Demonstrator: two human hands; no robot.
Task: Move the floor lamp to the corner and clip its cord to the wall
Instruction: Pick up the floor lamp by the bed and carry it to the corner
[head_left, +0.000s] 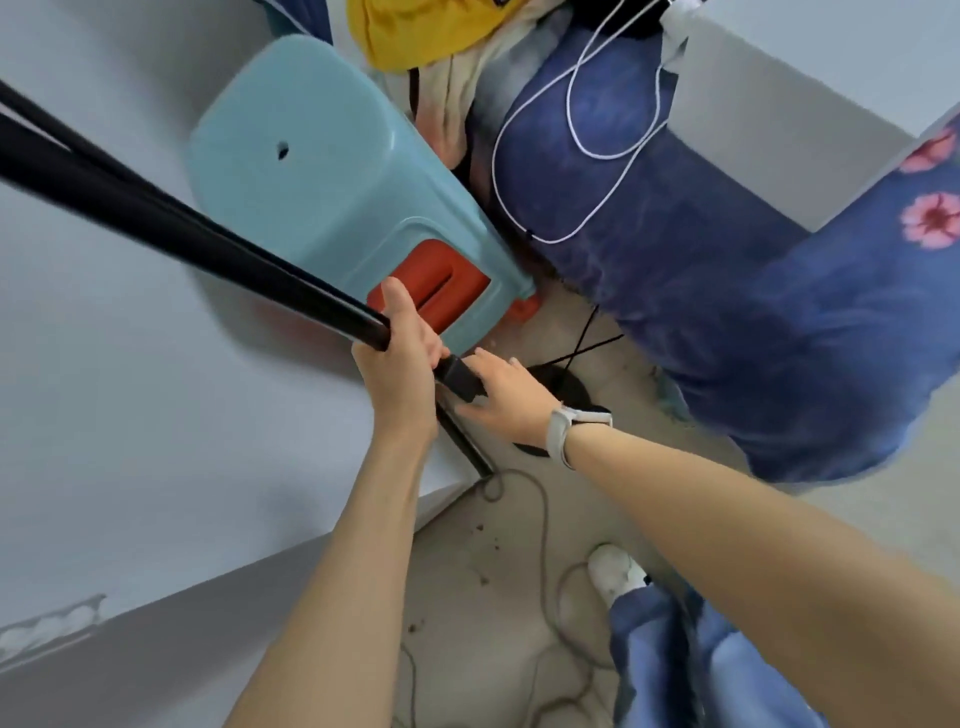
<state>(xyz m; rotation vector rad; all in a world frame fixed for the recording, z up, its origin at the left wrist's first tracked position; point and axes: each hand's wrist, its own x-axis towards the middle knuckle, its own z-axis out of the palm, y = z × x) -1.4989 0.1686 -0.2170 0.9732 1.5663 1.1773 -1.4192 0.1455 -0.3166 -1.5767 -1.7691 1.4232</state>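
The black pole of the floor lamp slants from the upper left down to the floor beside the white wall. My left hand is shut around the pole. Just below it, my right hand, with a white watch on the wrist, rests its fingers on a black block fitted on the pole. The lamp's round black base is partly hidden behind my right hand. A grey cord leaves the pole's foot and loops over the floor.
A light blue plastic stool stacked on an orange one stands against the wall right behind the pole. A bed with a dark blue flowered cover fills the right side, with a white cable on it. My white shoe stands on the floor.
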